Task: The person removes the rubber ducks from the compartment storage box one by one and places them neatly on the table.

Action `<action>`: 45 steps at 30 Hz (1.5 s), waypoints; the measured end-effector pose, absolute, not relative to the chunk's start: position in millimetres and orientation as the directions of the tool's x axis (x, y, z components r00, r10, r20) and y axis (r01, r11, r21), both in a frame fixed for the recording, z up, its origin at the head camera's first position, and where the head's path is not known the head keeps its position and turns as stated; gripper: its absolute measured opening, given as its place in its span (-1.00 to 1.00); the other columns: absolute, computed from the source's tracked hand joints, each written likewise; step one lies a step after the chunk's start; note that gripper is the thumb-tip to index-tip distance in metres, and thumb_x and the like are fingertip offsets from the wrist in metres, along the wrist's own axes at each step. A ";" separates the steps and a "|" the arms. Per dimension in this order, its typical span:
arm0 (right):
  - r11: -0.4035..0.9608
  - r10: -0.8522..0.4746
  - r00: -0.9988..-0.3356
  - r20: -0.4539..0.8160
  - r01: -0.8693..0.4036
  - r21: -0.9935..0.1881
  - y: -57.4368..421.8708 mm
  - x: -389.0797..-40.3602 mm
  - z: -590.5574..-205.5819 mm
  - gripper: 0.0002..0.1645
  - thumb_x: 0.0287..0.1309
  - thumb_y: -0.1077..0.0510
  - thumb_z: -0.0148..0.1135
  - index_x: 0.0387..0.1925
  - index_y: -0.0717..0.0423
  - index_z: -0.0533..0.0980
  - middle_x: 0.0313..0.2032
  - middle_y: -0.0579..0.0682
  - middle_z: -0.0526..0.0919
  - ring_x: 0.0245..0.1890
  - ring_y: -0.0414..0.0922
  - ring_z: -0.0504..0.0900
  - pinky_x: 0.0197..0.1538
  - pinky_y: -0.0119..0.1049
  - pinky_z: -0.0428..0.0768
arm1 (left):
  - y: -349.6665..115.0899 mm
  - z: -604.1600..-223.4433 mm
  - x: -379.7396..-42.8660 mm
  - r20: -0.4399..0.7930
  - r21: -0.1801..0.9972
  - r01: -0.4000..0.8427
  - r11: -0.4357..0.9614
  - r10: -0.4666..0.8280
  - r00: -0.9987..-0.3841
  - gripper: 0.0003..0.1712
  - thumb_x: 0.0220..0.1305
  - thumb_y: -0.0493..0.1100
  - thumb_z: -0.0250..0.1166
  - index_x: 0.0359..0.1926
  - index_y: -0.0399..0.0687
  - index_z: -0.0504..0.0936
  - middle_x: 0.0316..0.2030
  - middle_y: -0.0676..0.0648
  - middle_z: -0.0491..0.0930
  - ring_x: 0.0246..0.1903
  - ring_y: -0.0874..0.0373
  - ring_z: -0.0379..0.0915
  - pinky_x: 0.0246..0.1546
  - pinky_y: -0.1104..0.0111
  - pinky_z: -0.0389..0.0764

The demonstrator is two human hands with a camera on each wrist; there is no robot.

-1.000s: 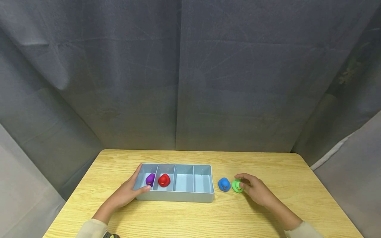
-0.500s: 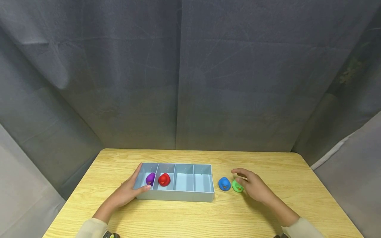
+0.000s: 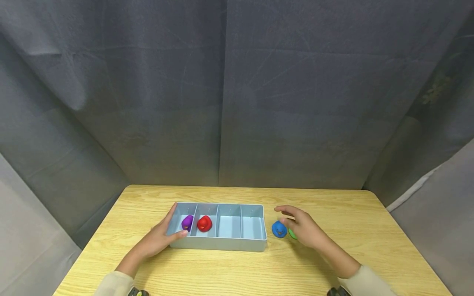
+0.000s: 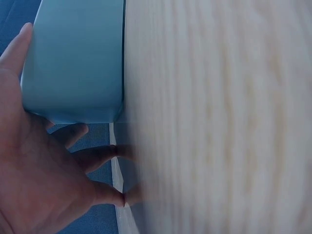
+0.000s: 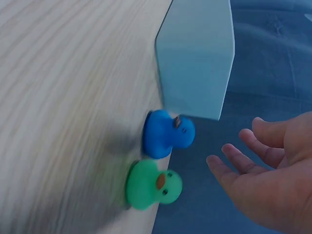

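Observation:
A pale blue divided tray [image 3: 229,244] sits on the table. My left hand [image 3: 157,238] holds its left end, thumb at the front rim and index finger at the back corner; the left wrist view shows this hand [image 4: 44,170] against the tray's end wall [image 4: 73,63]. A purple rubber duck [image 3: 187,222] lies in the leftmost compartment, a red rubber duck [image 3: 204,223] in the one beside it. My right hand [image 3: 303,227] hovers above a blue rubber duck [image 3: 279,230] and a green rubber duck [image 3: 292,234], fingers apart. It hides most of the green duck in the head view.
The wooden table [image 3: 222,271] has a light grain. Grey cloth [image 3: 222,102] hangs behind it and at both sides. The tray's two right compartments [image 3: 252,228] hold nothing. Both ducks on the table stand just right of the tray.
My right hand has moved left from the green duck to over the blue duck, with the thumb and fingers spreading. My left hand, the tray and the ducks have stayed in place.

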State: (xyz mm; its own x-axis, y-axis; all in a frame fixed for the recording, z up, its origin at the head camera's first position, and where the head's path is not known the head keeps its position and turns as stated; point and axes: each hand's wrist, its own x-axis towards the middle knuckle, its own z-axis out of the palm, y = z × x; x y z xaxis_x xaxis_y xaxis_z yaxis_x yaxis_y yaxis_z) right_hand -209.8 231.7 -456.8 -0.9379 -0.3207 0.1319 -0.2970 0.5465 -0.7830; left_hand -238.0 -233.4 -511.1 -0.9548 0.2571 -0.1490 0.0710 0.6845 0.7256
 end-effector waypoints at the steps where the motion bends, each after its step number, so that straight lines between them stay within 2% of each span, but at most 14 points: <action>1: 0.540 -0.327 -0.935 0.138 -0.305 -0.785 229.1 -210.1 -455.8 -0.55 0.49 0.29 0.13 0.34 0.26 0.46 0.32 0.25 0.53 0.38 0.33 0.41 0.32 0.13 0.51 | -233.5 -511.3 -238.0 -0.147 0.727 0.073 0.683 0.258 -0.955 0.23 0.33 0.37 0.30 0.65 0.44 -0.40 0.64 -0.29 -0.24 0.54 -0.46 -0.20 0.36 -0.47 0.06; 11: 0.483 -0.367 -0.919 0.143 -0.320 -0.815 201.1 -213.8 -451.5 -0.53 0.48 0.27 0.15 0.35 0.29 0.45 0.35 0.25 0.50 0.41 0.28 0.39 0.34 0.09 0.51 | -234.0 -512.4 -238.8 -0.126 0.735 0.091 0.672 0.267 -0.955 0.22 0.34 0.35 0.30 0.66 0.42 -0.39 0.64 -0.30 -0.23 0.54 -0.45 -0.18 0.38 -0.43 0.06; 24: 0.448 -0.407 -0.900 0.157 -0.346 -0.825 161.3 -220.9 -449.2 -0.54 0.43 0.25 0.24 0.29 0.25 0.51 0.30 0.22 0.56 0.33 0.24 0.49 0.30 0.05 0.55 | -234.3 -512.5 -239.0 -0.115 0.738 0.101 0.667 0.272 -0.956 0.21 0.35 0.35 0.29 0.66 0.40 -0.39 0.63 -0.30 -0.22 0.53 -0.46 -0.16 0.40 -0.42 0.05; 34: 0.416 -0.445 -0.884 0.144 -0.346 -0.841 130.0 -226.9 -450.6 -0.53 0.44 0.27 0.22 0.32 0.26 0.49 0.31 0.23 0.54 0.34 0.25 0.49 0.30 0.01 0.56 | -234.0 -511.1 -237.7 -0.126 0.732 0.092 0.675 0.267 -0.956 0.22 0.35 0.35 0.29 0.66 0.39 -0.39 0.63 -0.31 -0.23 0.53 -0.46 -0.18 0.38 -0.44 0.04; 41: 0.393 -0.458 -0.877 0.143 -0.345 -0.852 111.9 -231.7 -452.8 -0.54 0.44 0.26 0.23 0.30 0.27 0.50 0.29 0.26 0.55 0.28 0.22 0.55 0.27 0.01 0.59 | -233.5 -510.0 -237.2 -0.125 0.732 0.094 0.675 0.269 -0.955 0.21 0.35 0.35 0.29 0.66 0.38 -0.39 0.63 -0.31 -0.23 0.53 -0.46 -0.18 0.39 -0.44 0.04; 45: 0.394 -0.466 -0.875 0.135 -0.341 -0.853 102.2 -234.1 -455.4 -0.53 0.43 0.24 0.24 0.31 0.27 0.50 0.29 0.27 0.55 0.27 0.27 0.56 0.24 0.03 0.61 | -233.4 -510.3 -237.3 -0.121 0.732 0.097 0.674 0.269 -0.956 0.21 0.36 0.34 0.29 0.66 0.38 -0.39 0.63 -0.32 -0.23 0.53 -0.47 -0.18 0.39 -0.43 0.04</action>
State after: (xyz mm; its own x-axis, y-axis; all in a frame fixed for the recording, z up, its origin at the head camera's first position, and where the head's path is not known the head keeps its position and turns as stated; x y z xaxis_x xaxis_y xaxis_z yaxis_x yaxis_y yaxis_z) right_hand -234.1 102.2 -455.4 -0.8747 -0.4656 0.1348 -0.3414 0.3945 -0.8531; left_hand -237.3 -233.4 -510.3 -0.9556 0.2686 -0.1208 0.0971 0.6744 0.7319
